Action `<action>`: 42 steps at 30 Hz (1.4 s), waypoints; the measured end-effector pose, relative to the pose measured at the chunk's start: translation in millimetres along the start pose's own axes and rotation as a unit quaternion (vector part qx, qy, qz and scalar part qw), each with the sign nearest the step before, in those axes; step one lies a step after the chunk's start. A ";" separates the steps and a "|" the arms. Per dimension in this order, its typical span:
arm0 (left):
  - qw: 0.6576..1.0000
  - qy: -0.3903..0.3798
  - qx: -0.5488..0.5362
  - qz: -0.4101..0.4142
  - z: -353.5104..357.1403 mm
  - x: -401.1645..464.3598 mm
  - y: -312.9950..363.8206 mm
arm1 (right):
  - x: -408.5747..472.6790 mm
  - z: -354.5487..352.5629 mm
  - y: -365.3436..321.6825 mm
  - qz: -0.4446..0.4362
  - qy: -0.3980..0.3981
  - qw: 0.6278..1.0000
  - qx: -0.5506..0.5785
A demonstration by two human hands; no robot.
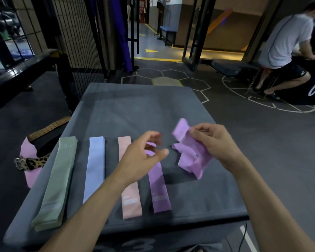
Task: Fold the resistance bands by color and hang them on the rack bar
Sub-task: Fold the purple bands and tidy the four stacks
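On the grey desk (138,113) four folded bands lie side by side: a green band (55,182), a blue band (95,168), a peach band (130,197) and a purple band (158,188). The right hand (218,144) grips a crumpled purple band (191,157) above the desk. The left hand (142,157) hovers over the flat bands, fingers (155,137) loosely curled, holding nothing.
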State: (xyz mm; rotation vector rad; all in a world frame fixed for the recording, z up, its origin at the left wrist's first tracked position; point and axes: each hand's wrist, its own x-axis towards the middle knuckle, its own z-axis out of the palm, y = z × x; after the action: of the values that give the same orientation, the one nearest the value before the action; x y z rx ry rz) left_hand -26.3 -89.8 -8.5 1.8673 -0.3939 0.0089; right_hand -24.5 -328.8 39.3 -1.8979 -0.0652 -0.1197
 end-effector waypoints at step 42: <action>0.959 0.217 0.177 -0.042 -89.5 4.4 -22.1 | -7.2 -23.4 53.6 0.183 -0.244 0.952 -0.020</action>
State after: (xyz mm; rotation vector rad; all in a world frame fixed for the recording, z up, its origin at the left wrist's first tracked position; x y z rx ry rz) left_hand 0.8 -2.1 1.6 2.1615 -0.0028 0.4512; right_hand -27.3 -368.2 -4.3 -1.9074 -0.0453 0.6069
